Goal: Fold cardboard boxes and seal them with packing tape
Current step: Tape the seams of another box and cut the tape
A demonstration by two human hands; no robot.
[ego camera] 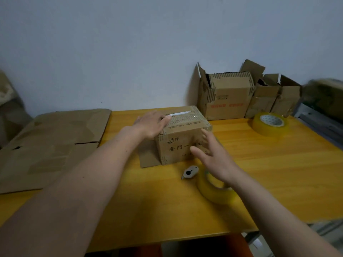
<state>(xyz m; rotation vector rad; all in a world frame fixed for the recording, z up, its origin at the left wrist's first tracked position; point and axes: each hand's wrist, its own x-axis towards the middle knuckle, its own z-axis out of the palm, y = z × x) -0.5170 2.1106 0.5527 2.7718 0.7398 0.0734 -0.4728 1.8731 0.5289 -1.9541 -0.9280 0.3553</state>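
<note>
A small closed cardboard box (178,143) with black handwriting on its near face stands mid-table, a strip of clear tape along its top. My left hand (151,125) rests flat on the box's top left corner, fingers straight. My right hand (213,156) hovers open in front of the box's near right face, fingers spread; whether it touches the box is unclear. A roll of yellowish packing tape (215,190) lies flat under my right wrist. A small grey box cutter (190,171) lies just in front of the box.
A second tape roll (270,124) lies at the back right of the yellow table (278,173). Open cardboard boxes (227,97) stand against the wall at the back right. Flattened cardboard sheets (52,145) cover the table's left side.
</note>
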